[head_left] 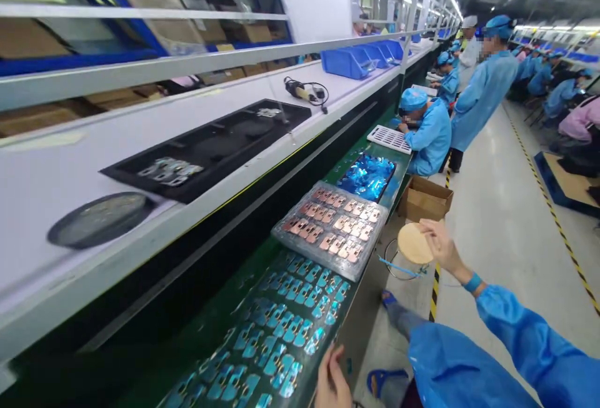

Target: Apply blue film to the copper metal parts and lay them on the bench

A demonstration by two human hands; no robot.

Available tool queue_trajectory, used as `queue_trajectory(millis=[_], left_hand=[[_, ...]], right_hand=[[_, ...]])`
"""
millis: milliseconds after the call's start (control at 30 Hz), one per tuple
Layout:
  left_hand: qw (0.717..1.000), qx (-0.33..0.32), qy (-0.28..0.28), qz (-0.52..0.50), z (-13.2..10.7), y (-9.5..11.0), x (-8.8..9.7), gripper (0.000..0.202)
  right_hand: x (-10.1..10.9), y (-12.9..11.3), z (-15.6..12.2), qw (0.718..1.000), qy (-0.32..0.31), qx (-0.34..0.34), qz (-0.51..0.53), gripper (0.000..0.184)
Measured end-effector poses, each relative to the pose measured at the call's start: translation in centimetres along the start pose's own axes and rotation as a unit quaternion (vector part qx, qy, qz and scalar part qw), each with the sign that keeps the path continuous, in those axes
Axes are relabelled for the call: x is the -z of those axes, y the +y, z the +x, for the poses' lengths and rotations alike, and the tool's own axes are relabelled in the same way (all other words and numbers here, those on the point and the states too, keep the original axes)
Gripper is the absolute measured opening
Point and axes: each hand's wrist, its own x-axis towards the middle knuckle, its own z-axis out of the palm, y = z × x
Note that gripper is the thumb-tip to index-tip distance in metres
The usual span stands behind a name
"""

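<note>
My right hand (440, 245) is at the rim of a stool (415, 243) with a round wooden seat, its fingers closed over the edge. A blue band circles that wrist. Low in the view, my left hand (332, 383) is by the edge of the green bench (344, 327), fingers loosely bent and slightly apart, with nothing seen in them. Beside it, rows of small shiny blue-film-covered plates (281, 320) lie on the bench. Farther along sits a clear plastic tray (330, 228) holding copper-coloured plates in rows.
Beyond the tray lie a pile of crumpled blue film (368, 175) and a white slotted tray (389, 139). A cardboard box (424, 199) stands on the floor. The upper shelf holds a black mat (210, 145) and blue bins (347, 61). Co-workers (429, 130) sit and stand along the line.
</note>
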Motion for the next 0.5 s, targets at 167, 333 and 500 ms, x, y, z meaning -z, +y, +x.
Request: queue_trajectory(millis=[167, 333, 500], left_hand=[[0.996, -0.087, -0.024, 0.007, 11.1, 4.9, -8.2, 0.049], [0.974, -0.205, -0.044, 0.089, 20.8, 6.8, -16.7, 0.047], [0.956, -0.260, -0.037, 0.133, 25.3, 2.2, -20.8, 0.047]], right_hand=[[4.8, 7.7, 6.8, 0.988, 0.115, -0.104, 0.007, 0.048], [-0.1, 13.3, 16.4, 0.989, 0.090, -0.104, 0.055, 0.051], [-8.0, 16.9, 29.0, 0.993, -0.011, -0.037, 0.112, 0.049]])
